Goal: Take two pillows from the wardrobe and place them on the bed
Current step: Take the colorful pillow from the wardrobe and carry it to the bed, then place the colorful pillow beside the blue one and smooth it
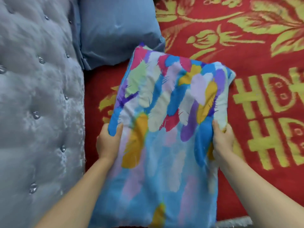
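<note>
A pillow with a bright feather print in blue, pink, yellow and purple [164, 112] fills the middle of the head view, held over the red bedspread [246, 55]. My left hand [108, 142] grips its left edge and my right hand [223, 139] grips its right edge. A plain blue pillow [118, 30] lies on the bed at the top, against the headboard, with its near corner just behind the printed pillow's far edge. The wardrobe is out of view.
A grey tufted headboard with shiny buttons [37, 104] runs down the left side. The bedspread, red with a yellow floral and letter pattern, spreads to the right, and its fringed edge [233, 222] shows at the bottom right.
</note>
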`<state>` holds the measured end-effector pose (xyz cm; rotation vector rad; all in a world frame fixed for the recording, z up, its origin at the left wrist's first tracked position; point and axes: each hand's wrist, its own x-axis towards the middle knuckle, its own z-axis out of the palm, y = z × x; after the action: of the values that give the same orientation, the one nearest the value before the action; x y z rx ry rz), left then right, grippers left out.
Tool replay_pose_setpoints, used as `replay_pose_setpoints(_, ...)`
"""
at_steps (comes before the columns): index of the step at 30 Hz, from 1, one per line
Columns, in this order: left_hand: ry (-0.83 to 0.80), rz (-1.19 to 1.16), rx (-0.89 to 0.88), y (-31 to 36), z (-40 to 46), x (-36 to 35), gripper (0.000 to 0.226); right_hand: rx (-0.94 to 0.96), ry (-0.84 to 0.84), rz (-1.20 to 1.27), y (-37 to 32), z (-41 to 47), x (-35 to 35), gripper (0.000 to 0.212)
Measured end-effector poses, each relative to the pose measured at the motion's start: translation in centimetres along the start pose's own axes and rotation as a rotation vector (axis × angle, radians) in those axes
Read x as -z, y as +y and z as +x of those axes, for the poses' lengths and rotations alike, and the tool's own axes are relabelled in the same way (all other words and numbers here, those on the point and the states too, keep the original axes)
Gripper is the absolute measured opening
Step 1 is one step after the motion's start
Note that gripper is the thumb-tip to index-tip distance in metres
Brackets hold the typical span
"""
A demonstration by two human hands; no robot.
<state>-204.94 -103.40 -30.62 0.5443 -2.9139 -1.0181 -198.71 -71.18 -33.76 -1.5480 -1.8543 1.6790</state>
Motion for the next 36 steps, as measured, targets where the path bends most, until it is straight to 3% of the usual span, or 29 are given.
replay_pose_setpoints(5, 0.229, -0.151, 0.194, -4.6, 1.4, 3.1, 0.028, 0.251, -0.297, -0.177, -6.7, -0.6, -7.6, 0.05)
replay_pose_setpoints(7, 0.133, -0.129, 0.281, -6.5, 2.9, 3.4, 0.026, 0.249, -0.393, -0.353, -7.3, -0.4, -9.8, 0.05)
replay_pose_setpoints(10, -0.165, 0.076, 0.383, -9.7, 4.4, 3.4, 0.048, 0.215, -0.639, -0.671, -5.1, -1.0, -10.4, 0.027)
replay_pose_setpoints(11, -0.221, 0.118, 0.387, -10.5, 4.2, 3.2, 0.052, 0.198, -0.692, -0.769, -3.5, -1.2, -9.9, 0.032)
replay_pose_setpoints(13, -0.224, 0.102, 0.421, -11.7, 2.7, 2.3, 0.062, 0.095, -0.673, -0.841, 0.0, -1.3, -8.2, 0.049)
replay_pose_setpoints(17, -0.111, 0.0, 0.74, -12.5, -1.1, 0.6, 0.074, -0.122, -0.654, -0.698, 4.0, -2.5, -4.8, 0.067)
replay_pose_setpoints(20, -0.148, 0.051, 0.607, -11.6, -1.3, 1.5, 0.058, -0.085, -0.701, -0.692, 3.8, -2.6, -4.1, 0.067)
replay_pose_setpoints(23, -0.077, 0.069, 0.437, -11.1, -0.7, 3.4, 0.047, -0.031, -0.76, -0.659, 3.8, -3.1, -4.5, 0.062)
replay_pose_setpoints(27, -0.188, 0.393, 0.423, -12.7, -2.2, 3.5, 0.056, -0.025, -0.756, -0.703, 5.6, -4.1, -5.3, 0.067)
replay_pose_setpoints(30, -0.15, 0.487, 0.404, -11.5, -3.0, 2.6, 0.062, -0.019, -0.785, -0.89, 5.0, -3.7, -6.0, 0.076)
replay_pose_setpoints(32, -0.127, 0.539, 0.264, -10.1, -3.2, 2.0, 0.068, 0.198, -0.711, -1.168, 3.3, -3.9, -6.5, 0.086)
replay_pose_setpoints(34, -0.181, 0.598, 0.046, -8.9, -3.5, 0.9, 0.073, 0.613, -0.661, -1.331, 2.0, -4.9, -7.1, 0.087)
replay_pose_setpoints(36, -0.297, 0.642, -0.107, -8.0, -4.3, -0.4, 0.075, 0.951, -0.828, -1.441, 1.7, -6.2, -8.0, 0.084)
